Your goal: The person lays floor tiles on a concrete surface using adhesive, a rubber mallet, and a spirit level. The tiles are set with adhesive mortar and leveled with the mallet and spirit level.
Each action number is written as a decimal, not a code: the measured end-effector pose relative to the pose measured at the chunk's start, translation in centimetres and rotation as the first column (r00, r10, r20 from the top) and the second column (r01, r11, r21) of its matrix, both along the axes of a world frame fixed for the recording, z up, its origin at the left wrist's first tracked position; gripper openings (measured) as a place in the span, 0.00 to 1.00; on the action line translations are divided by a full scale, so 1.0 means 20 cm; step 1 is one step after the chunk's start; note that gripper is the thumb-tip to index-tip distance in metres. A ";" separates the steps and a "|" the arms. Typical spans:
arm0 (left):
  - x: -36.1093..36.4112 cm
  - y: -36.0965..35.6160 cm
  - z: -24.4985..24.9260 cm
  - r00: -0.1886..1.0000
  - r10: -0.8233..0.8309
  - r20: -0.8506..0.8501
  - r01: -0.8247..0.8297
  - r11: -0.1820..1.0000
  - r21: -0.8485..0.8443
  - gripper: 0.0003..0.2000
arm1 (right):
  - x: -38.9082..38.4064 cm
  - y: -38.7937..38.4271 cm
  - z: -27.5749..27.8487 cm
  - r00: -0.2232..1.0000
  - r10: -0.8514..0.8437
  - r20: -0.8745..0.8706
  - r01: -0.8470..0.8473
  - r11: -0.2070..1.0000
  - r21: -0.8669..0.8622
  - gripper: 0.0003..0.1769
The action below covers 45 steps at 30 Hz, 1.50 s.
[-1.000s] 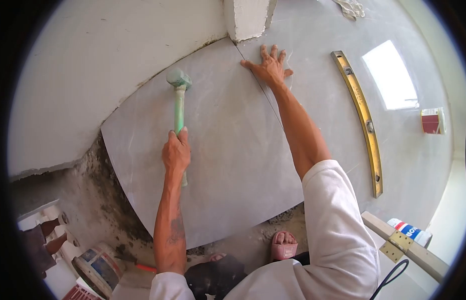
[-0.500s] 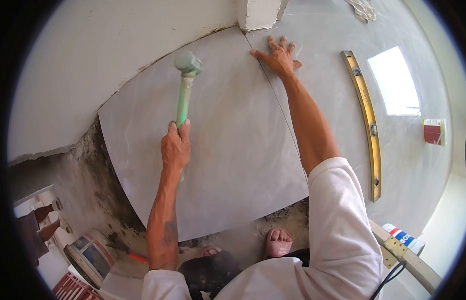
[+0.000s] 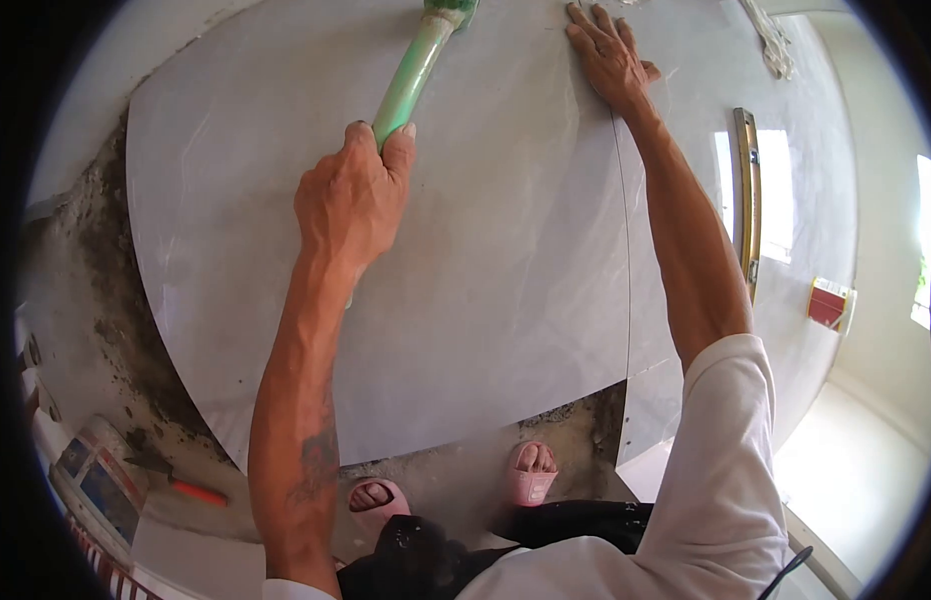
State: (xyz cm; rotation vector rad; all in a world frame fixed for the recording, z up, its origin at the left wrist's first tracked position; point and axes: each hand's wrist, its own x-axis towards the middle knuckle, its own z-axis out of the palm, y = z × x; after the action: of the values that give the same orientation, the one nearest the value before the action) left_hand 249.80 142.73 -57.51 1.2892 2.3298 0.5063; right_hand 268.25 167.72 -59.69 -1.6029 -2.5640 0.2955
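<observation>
My left hand [image 3: 354,195] is wrapped round the green handle of a mallet [image 3: 411,85], whose head is cut off by the top edge of the view. Below the mallet lies a large grey floor tile [image 3: 476,290], with a thin straight seam along its right side. My right hand [image 3: 614,62] rests at the far end of that seam, palm down and fingers stretched out, beside the neighbouring grey tiles [image 3: 676,290].
A yellow spirit level [image 3: 748,200] and a red-and-white container [image 3: 831,303] are on the right. White gloves [image 3: 771,40] lie at top right. At lower left are a red-handled trowel [image 3: 198,492] and a bucket [image 3: 101,475]. Rough mortar [image 3: 136,340] borders the tile's left edge.
My view has shifted, so the tile sits lower and larger. My left hand and the mallet appear bigger and nearer to me, the mallet head now at the top edge. My right hand stays by the seam.
</observation>
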 end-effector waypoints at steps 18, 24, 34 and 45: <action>0.00 0.00 0.00 1.000 -0.006 0.015 0.006 1.000 0.016 0.22 | -0.08 0.20 -0.07 0.911 -0.409 -0.058 0.409 0.912 -0.010 0.39; -0.01 0.01 0.00 1.000 0.005 0.001 -0.005 1.000 -0.024 0.22 | -0.15 0.19 -0.02 0.823 -0.538 -0.181 0.531 0.843 -0.085 0.47; -0.05 -0.10 -0.05 0.990 -0.027 0.135 -0.007 0.970 0.244 0.18 | 0.33 -0.30 -0.12 0.997 0.042 0.069 -0.049 0.993 0.105 0.29; -0.79 -0.84 0.21 0.685 0.439 0.581 -0.637 0.749 0.183 0.18 | 0.38 -0.38 -0.08 0.997 0.020 0.072 -0.027 0.994 0.105 0.28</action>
State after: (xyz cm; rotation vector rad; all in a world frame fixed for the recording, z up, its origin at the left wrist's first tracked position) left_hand 233.98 125.92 -53.21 0.4280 2.1658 1.3695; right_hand 275.91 160.11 -61.35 -1.5742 -2.6039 0.1036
